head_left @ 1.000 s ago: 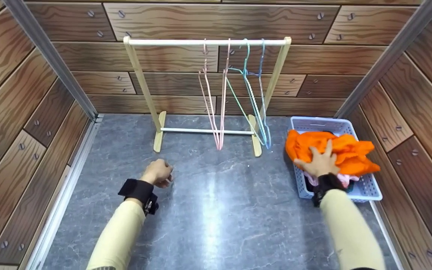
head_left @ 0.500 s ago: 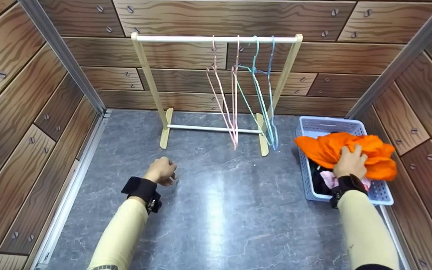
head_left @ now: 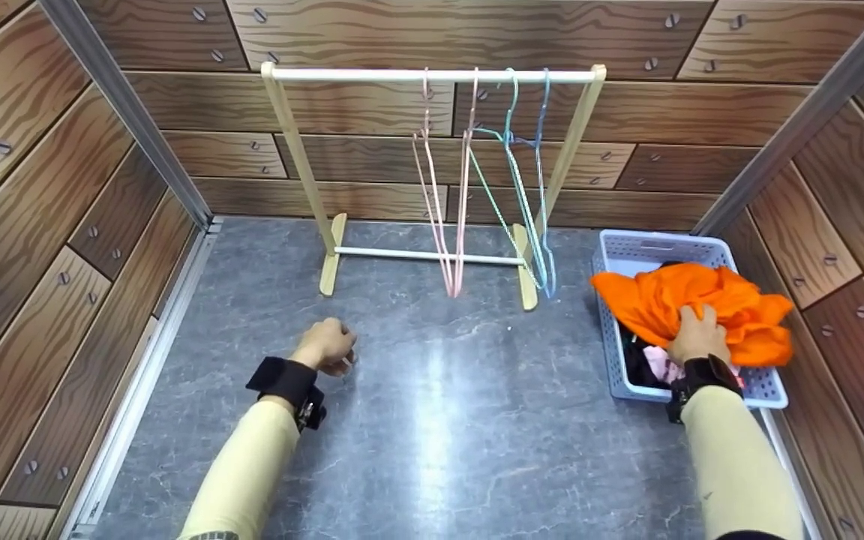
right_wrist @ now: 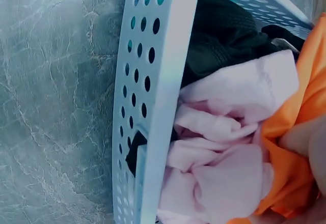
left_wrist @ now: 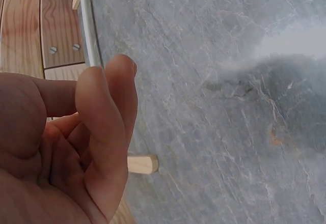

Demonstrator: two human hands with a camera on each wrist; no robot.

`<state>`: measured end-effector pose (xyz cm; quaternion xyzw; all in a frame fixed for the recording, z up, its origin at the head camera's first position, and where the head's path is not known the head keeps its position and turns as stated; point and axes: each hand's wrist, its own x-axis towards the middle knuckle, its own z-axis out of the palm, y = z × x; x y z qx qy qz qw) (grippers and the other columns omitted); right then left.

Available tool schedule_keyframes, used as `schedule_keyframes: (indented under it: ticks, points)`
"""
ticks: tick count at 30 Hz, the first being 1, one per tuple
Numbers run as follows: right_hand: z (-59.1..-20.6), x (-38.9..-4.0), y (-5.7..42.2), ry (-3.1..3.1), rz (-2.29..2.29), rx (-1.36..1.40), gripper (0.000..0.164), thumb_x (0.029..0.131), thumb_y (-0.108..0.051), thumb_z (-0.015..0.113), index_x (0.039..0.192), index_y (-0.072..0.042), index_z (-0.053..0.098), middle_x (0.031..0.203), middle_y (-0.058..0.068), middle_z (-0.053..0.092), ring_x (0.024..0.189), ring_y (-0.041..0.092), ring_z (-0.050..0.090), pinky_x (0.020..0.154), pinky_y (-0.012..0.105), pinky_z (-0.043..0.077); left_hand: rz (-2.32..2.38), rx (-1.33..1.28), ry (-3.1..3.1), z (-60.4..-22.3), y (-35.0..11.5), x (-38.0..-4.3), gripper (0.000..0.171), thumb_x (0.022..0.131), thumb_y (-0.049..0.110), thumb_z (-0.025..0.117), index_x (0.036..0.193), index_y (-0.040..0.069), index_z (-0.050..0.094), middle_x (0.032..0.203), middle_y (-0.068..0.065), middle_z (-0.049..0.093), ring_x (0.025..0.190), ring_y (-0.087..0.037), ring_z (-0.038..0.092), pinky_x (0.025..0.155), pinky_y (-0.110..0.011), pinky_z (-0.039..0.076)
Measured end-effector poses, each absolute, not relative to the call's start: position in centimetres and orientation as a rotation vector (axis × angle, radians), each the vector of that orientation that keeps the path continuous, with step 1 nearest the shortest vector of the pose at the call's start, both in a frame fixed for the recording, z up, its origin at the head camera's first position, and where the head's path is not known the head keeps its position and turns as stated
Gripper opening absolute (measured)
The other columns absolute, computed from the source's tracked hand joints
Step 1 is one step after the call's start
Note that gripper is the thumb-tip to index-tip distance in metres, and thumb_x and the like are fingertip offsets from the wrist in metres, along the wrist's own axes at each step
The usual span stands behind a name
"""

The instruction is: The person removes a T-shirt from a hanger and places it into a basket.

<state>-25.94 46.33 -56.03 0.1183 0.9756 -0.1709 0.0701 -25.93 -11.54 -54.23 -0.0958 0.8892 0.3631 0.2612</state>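
Observation:
An orange piece of clothing [head_left: 732, 307] lies bunched over the top of a light blue plastic basket [head_left: 627, 394]. My right hand [head_left: 698, 334] grips it near the front, fingers bent into the fabric. In the right wrist view, pink clothing [right_wrist: 219, 152] and dark clothing [right_wrist: 219, 35] fill the basket beneath the orange cloth [right_wrist: 310, 81]. My left hand [head_left: 327, 345] hovers over the floor in front of the rack, fingers loosely curled and holding nothing. The left wrist view shows that hand [left_wrist: 97, 132] with bent fingers and bare palm.
A small clothes rack [head_left: 372, 75] stands at the back. Pink hangers [head_left: 462, 202], a green hanger [head_left: 518, 187] and a blue hanger [head_left: 541, 180] hang toward its right side. Wood-patterned walls [head_left: 42, 247] enclose the grey marbled floor [head_left: 507, 435].
My right hand went from spread fingers on the orange clothing to gripping it, shifting it slightly to the right and uncovering more of the basket's contents. The pink hangers swung. My left hand stayed nearly still.

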Motion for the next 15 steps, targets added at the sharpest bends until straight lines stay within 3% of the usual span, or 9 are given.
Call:
schedule_keyframes:
  ticks: [9, 12, 15]
  points:
    - [-54.0, -27.1, 43.7, 2.928, -0.561, 0.479, 0.067, 0.081, -0.012, 0.061, 0.14, 0.004, 0.032, 0.155, 0.03, -0.019, 0.134, 0.066, 0.002, 0.088, 0.081, 0.033, 0.991, -0.232, 2.405, -53.9, -10.4, -26.5, 0.029, 0.1, 0.018, 0.047, 0.091, 0.001, 0.069, 0.08, -0.011, 0.072, 0.05, -0.012, 0.063, 0.049, -0.027, 0.057]
    - [-53.0, -27.2, 41.9, 2.976, -0.468, 0.503, 0.07, 0.081, -0.015, 0.064, 0.14, 0.004, 0.032, 0.154, 0.035, -0.015, 0.135, 0.068, -0.002, 0.09, 0.086, 0.024, 1.006, -0.206, 2.407, -53.8, -9.9, -26.7, 0.027, 0.1, 0.018, 0.048, 0.094, 0.002, 0.069, 0.079, -0.01, 0.072, 0.05, -0.012, 0.063, 0.049, -0.028, 0.057]
    - [-52.6, -27.3, 39.4, 3.092, -0.38, 0.413, 0.067, 0.081, -0.017, 0.066, 0.137, 0.004, 0.038, 0.152, 0.039, 0.004, 0.135, 0.066, 0.006, 0.092, 0.087, 0.017, 1.006, -0.182, 2.418, -53.5, -9.6, -27.1, 0.027, 0.1, 0.018, 0.047, 0.098, 0.001, 0.069, 0.078, -0.009, 0.071, 0.05, -0.012, 0.063, 0.048, -0.028, 0.056]
